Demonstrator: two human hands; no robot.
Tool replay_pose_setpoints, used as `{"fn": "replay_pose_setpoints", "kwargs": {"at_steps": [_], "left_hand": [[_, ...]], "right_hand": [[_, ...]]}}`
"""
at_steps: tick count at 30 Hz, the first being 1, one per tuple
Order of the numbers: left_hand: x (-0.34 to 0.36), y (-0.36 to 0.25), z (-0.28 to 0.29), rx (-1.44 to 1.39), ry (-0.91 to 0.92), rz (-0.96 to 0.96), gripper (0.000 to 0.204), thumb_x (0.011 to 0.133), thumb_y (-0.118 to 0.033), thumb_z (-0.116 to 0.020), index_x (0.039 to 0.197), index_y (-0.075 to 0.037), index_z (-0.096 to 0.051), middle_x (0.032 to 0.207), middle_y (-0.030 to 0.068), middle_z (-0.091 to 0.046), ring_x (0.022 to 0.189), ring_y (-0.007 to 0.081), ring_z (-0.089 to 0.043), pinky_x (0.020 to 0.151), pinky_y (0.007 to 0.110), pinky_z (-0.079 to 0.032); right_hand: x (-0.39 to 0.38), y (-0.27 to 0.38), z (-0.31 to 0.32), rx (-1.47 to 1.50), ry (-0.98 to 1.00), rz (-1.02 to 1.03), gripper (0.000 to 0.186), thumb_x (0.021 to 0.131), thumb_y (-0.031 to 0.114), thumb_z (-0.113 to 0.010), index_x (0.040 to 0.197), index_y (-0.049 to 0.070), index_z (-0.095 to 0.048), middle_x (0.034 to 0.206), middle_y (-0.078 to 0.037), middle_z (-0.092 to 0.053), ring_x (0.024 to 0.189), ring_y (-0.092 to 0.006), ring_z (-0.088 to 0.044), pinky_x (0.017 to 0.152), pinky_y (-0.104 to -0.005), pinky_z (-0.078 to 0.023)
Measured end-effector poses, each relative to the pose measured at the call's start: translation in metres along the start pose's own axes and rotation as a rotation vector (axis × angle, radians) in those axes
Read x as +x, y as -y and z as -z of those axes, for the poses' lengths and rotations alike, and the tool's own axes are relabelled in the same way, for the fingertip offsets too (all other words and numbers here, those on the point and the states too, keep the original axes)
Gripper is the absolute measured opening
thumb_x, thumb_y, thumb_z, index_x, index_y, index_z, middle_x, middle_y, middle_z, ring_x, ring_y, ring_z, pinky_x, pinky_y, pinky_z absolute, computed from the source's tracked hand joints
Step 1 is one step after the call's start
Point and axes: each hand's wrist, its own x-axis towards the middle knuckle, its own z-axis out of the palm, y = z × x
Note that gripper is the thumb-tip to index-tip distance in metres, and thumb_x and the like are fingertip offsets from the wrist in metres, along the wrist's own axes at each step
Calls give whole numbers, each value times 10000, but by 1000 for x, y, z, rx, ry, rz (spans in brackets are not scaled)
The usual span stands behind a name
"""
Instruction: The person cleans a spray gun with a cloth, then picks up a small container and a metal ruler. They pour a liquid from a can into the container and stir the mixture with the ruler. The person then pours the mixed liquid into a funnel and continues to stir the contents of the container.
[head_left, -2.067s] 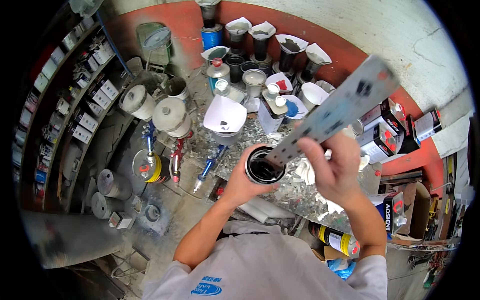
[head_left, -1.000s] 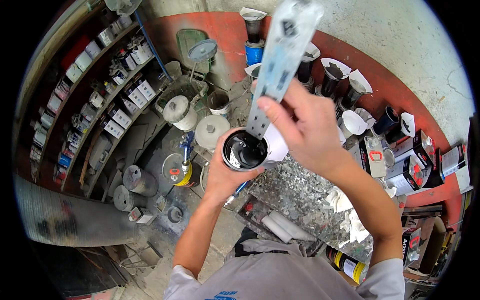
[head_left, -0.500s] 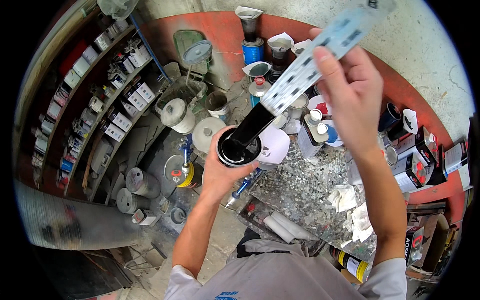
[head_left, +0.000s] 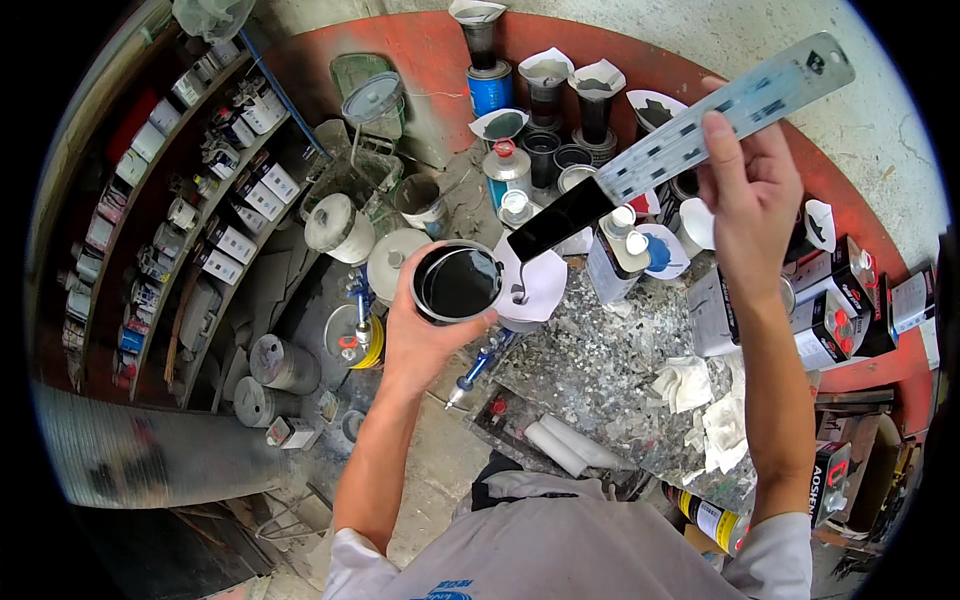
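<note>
My left hand (head_left: 405,330) is wrapped round a cup (head_left: 452,319) filled with glossy black paint (head_left: 458,282), its mouth facing up toward me. Between the thumb and fingers of my right hand (head_left: 748,195) is a flat metal mixing ruler (head_left: 670,155) with dark markings. Its lower part is coated in black paint, and the tip hangs to the right of the cup, apart from it. Below the tip is a white paper strainer (head_left: 545,283); a thin dark streak shows there, and I cannot tell whether it drips or lies on the paper.
Several cups with paper strainers (head_left: 597,80) and tins stand along the far side of the paint-spattered bench (head_left: 600,360). Blue spray guns (head_left: 475,375) lie near the cup. Crumpled tissues (head_left: 718,435) are at right; shelves of cans (head_left: 230,240) stand at left.
The mixing ruler has come out of the cup and moved right with my right hand. My left hand and the cup have shifted slightly left; the paint surface now shows.
</note>
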Motion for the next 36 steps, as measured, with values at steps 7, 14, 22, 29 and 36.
{"fn": "replay_pose_setpoints", "kwargs": {"at_steps": [7, 14, 22, 29, 36], "left_hand": [[2, -4, -2, 79, 18, 31, 793, 617, -64, -871, 1313, -36, -491, 1230, 78, -610, 1147, 169, -587, 1028, 319, -442], [3, -3, -3, 197, 21, 58, 781, 613, -121, -875, 1300, -51, -509, 1192, 81, -637, 1117, 168, -605, 1011, 319, -453], [7, -9, -3, 366, 56, 125, 767, 608, -151, -867, 1291, -58, -530, 1181, 70, -649, 1104, 165, -610, 1011, 309, -440], [10, -14, -4, 477, 67, 129, 772, 597, -214, -866, 1279, -65, -536, 1161, 74, -663, 1084, 169, -625, 998, 309, -450], [11, -17, -5, 532, 78, 124, 766, 592, -240, -863, 1270, -86, -539, 1141, 82, -674, 1070, 183, -638, 974, 318, -465]], "right_hand": [[-35, -23, -9, -86, 56, -108, 291, 983, 135, -620, 1242, 3, -615, 964, 2, -673, 756, -52, -568, 652, -223, -462], [-51, -32, -10, -319, 234, -158, 307, 964, 168, -642, 1236, 28, -621, 794, -70, -677, 669, -91, -598, 633, -257, -485], [-52, -38, -10, -353, 249, -97, 317, 958, 179, -647, 1239, 33, -629, 758, -79, -669, 603, -105, -564, 582, -262, -469], [-50, -38, -9, -331, 241, -93, 312, 957, 178, -648, 1232, 32, -632, 763, -82, -670, 613, -106, -573, 589, -265, -474], [-46, -29, -9, -323, 200, -65, 298, 958, 166, -646, 1217, 20, -634, 831, -88, -694, 698, -118, -635, 660, -269, -503]]}}
